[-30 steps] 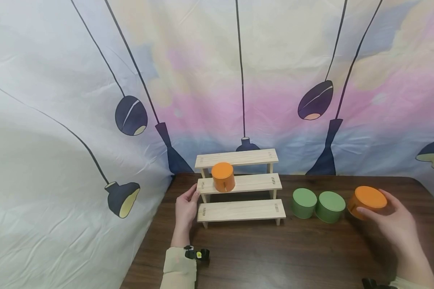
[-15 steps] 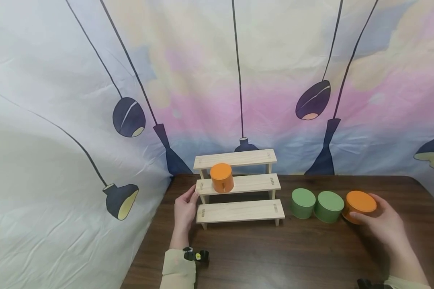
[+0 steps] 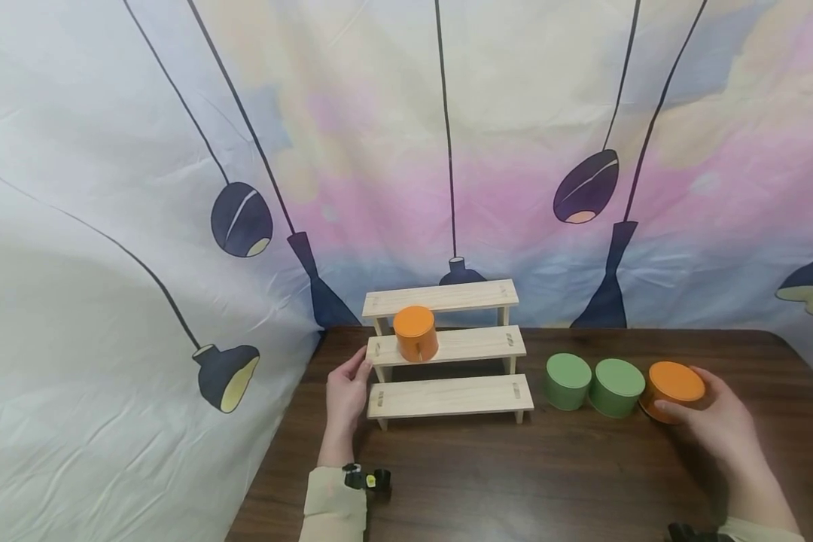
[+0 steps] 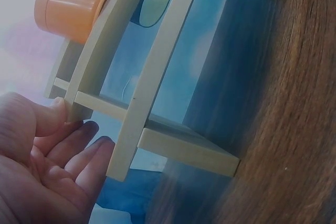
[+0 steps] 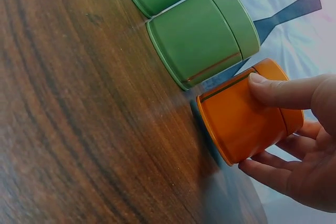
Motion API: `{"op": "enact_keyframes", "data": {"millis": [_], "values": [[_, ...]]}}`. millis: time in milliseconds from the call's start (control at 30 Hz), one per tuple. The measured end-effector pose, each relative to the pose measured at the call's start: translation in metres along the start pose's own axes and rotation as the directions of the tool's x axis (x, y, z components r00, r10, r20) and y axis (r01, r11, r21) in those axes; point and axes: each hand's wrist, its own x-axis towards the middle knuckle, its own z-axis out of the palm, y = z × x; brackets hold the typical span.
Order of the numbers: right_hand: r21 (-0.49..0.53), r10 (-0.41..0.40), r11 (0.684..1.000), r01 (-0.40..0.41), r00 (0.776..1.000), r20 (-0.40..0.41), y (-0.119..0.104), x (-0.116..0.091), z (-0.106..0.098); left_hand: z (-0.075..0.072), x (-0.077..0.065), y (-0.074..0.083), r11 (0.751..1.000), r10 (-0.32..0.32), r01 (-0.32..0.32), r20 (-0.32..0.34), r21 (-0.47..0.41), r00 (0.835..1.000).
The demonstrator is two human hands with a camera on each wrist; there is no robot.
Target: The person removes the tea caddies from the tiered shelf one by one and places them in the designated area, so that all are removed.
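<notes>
On the right of the head view, my right hand grips an orange lidded tin round its side, thumb across the front. The tin's base is close to the tabletop in the right wrist view, beside a green tin. My left hand pinches the left end of the middle step of a three-step wooden stand, thumb at the step's edge in the left wrist view. A second orange tin stands upright on that middle step, left of its centre.
Another green tin stands left of the first, between it and the wooden stand. Under everything is a dark wood table. A cloth backdrop printed with hanging lamps rises behind and along the left.
My right hand has brought the orange tin leftward and a little lower, up beside the green tins. My left hand keeps its place on the wooden stand.
</notes>
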Motion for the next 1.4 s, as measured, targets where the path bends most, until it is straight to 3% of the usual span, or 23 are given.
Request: {"op": "enact_keyframes", "data": {"millis": [600,1400], "values": [[0.003,-0.008,1.0,0.008,1.0,0.011,0.0014,0.0007,0.0022,-0.0003,0.0013,0.001,1.0,0.003,-0.003,0.001,0.001,1.0],[-0.059,-0.023,0.998,0.029,0.995,0.097,0.0011,0.0037,-0.0034,-0.0017,-0.0011,0.0021,1.0,-0.004,0.004,-0.003,-0.008,1.0]]}}
